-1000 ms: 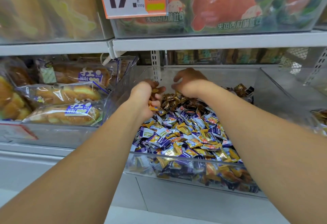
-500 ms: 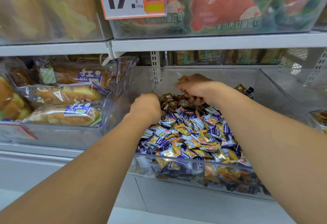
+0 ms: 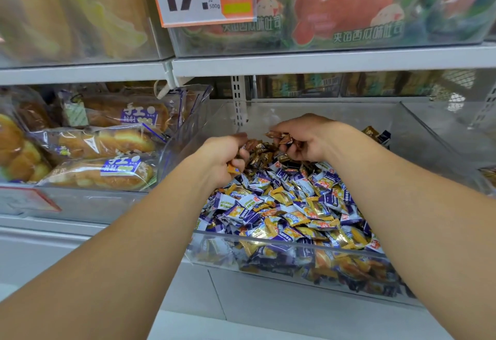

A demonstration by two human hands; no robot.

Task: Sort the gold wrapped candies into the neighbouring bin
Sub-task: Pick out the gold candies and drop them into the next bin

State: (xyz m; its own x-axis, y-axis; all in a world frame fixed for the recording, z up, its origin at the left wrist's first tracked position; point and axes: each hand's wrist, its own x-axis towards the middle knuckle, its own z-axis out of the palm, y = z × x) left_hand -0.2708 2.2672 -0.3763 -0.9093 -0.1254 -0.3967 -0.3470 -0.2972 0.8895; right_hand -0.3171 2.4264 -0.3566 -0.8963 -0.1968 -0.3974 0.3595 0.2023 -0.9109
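Gold wrapped candies (image 3: 264, 153) sit heaped at the back of the clear candy bin (image 3: 295, 245), behind the purple-and-yellow candies (image 3: 290, 205). They look light, crinkly and slippery, so best pinched by the twisted wrapper ends or scooped in handfuls. The right hand (image 3: 303, 138) curls round several gold pieces; the left hand (image 3: 222, 160) clutches a few more. The neighbouring bin (image 3: 440, 135) waits at the shelf's right.
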